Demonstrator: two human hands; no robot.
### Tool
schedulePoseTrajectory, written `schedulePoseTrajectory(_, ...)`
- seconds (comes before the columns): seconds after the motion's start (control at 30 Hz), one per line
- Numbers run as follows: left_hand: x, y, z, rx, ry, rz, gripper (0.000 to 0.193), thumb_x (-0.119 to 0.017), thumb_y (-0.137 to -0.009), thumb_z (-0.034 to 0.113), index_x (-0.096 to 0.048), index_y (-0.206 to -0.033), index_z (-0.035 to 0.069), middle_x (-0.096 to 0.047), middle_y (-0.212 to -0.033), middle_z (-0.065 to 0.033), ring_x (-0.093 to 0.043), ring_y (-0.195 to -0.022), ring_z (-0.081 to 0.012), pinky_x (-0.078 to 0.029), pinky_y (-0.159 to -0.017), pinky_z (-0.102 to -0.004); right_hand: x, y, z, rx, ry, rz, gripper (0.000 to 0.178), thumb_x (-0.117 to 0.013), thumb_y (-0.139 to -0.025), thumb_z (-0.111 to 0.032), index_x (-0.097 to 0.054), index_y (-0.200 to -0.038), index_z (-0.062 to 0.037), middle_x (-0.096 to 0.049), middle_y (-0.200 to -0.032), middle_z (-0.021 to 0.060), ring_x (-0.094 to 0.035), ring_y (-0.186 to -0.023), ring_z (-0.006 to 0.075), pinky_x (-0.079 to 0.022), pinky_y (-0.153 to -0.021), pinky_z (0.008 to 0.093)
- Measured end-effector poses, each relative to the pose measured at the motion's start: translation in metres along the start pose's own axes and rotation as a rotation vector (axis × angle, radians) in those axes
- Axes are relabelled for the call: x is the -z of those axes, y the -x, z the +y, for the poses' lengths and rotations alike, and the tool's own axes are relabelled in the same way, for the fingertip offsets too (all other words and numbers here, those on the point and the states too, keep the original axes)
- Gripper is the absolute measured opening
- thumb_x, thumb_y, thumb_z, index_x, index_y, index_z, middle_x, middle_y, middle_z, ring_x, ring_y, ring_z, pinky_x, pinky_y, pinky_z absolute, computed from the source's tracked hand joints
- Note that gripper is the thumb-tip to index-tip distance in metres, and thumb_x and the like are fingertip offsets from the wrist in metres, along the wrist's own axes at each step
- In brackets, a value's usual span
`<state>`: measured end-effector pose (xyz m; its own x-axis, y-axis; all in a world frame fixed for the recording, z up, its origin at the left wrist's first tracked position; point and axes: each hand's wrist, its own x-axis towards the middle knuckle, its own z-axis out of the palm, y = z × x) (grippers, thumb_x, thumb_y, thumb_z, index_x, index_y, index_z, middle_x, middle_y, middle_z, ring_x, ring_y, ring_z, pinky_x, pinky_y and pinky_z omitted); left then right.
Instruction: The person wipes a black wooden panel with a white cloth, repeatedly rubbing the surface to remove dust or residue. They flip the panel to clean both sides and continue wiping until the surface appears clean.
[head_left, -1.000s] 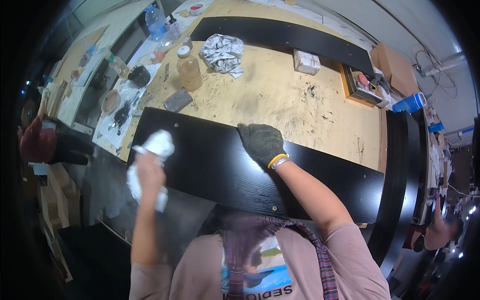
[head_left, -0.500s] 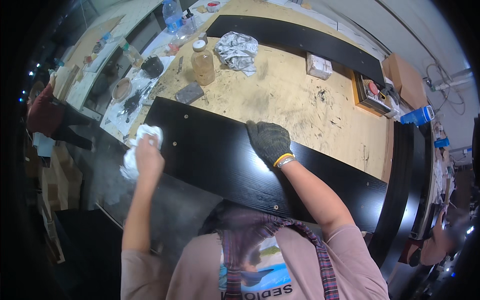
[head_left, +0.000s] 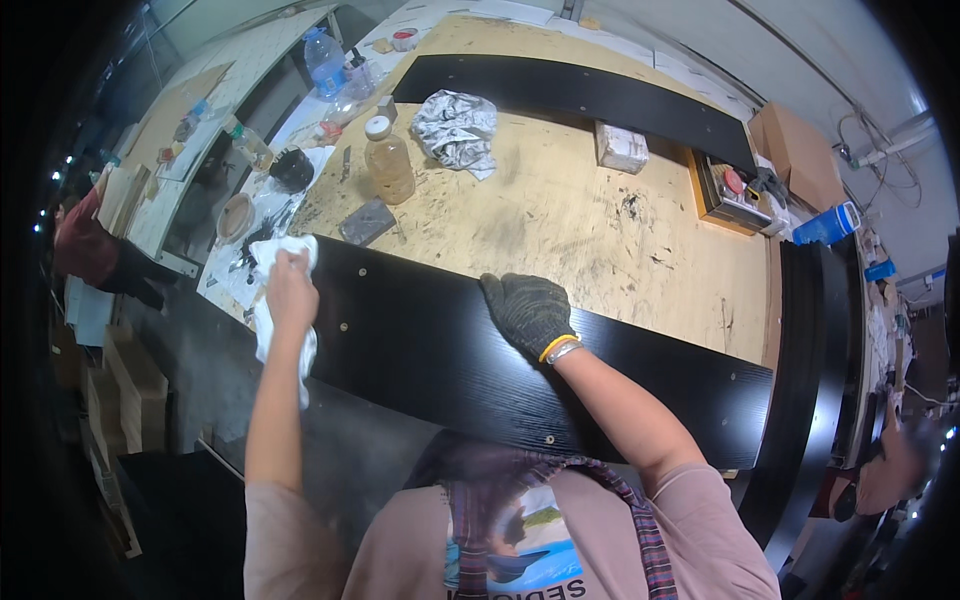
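Note:
A long black board with wood grain and several small round metal fittings lies slantwise across the near part of the bench. My bare left hand is closed on a crumpled white cloth and presses it against the board's left end. Part of the cloth hangs below the hand. On the board's far long edge rests my right hand, in a dark knitted glove with a yellow cuff. Its fingers bend over that edge, and their tips are partly hidden.
Beyond the board stand a grey block, a bottle of yellowish liquid and a stained crumpled cloth. A second black board lies at the back, near a wrapped white block. Black boards stand at right. People work at both sides.
My left hand has wiped the cloth farther up along the board's left end. The right hand keeps its place on the far edge. The whole view has shifted slightly.

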<state>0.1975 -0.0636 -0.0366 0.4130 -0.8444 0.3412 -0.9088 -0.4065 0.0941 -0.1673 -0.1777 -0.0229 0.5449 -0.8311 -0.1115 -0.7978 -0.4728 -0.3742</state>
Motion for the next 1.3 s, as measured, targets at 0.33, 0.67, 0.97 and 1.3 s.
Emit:
schedulePoseTrajectory(0.33, 0.0, -0.011, 0.0, -0.036, -0.058, -0.035, 0.029, -0.058, -0.088, 0.0, -0.07, -0.115, 0.001, -0.057, -0.103, -0.016, -0.061, -0.097, -0.035, -0.052, -0.077, -0.0471, 0.022, 0.003, -0.009, -0.09, -0.02, -0.036, 0.06, -0.037, -0.105, -0.047, -0.074, -0.087, -0.0044, -0.074, -0.086, 0.0188, -0.071, -0.086, 0.0339, -0.054, -0.081, 0.0452)
schedulePoseTrajectory(0.67, 0.025, 0.079, 0.173, -0.403, 0.336, -0.219, 0.048, -0.061, -0.076, -0.003, -0.068, -0.123, 0.004, -0.059, -0.11, -0.0164, -0.06, -0.101, -0.0367, -0.051, -0.083, -0.0443, 0.008, 0.002, 0.001, -0.05, -0.063, 0.03, 0.058, -0.04, -0.103, -0.048, -0.075, -0.088, -0.0039, -0.074, -0.088, 0.0192, -0.072, -0.085, 0.0356, -0.053, -0.079, 0.0486)
schedulePoseTrajectory(0.97, 0.018, 0.013, -0.023, 0.216, -0.012, -0.112, 0.037, -0.055, -0.091, 0.007, -0.067, -0.127, 0.006, -0.062, -0.117, -0.0189, -0.064, -0.106, -0.0388, -0.051, -0.087, -0.0482, 0.013, 0.0, -0.011, -0.067, -0.112, -0.046, 0.06, -0.04, -0.103, -0.049, -0.075, -0.086, -0.0025, -0.073, -0.086, 0.0211, -0.071, -0.085, 0.0369, -0.053, -0.081, 0.0498)
schedulePoseTrajectory(1.3, 0.071, 0.17, 0.21, -0.558, 0.518, -0.256, 0.044, -0.059, -0.075, -0.002, -0.069, -0.117, 0.003, -0.067, -0.104, -0.0153, -0.064, -0.098, -0.032, -0.051, -0.083, -0.0429, 0.004, 0.001, 0.0, 0.0, -0.001, 0.037, 0.058, -0.039, -0.104, -0.046, -0.075, -0.085, -0.0053, -0.074, -0.084, 0.0187, -0.072, -0.083, 0.0358, -0.054, -0.077, 0.0487)
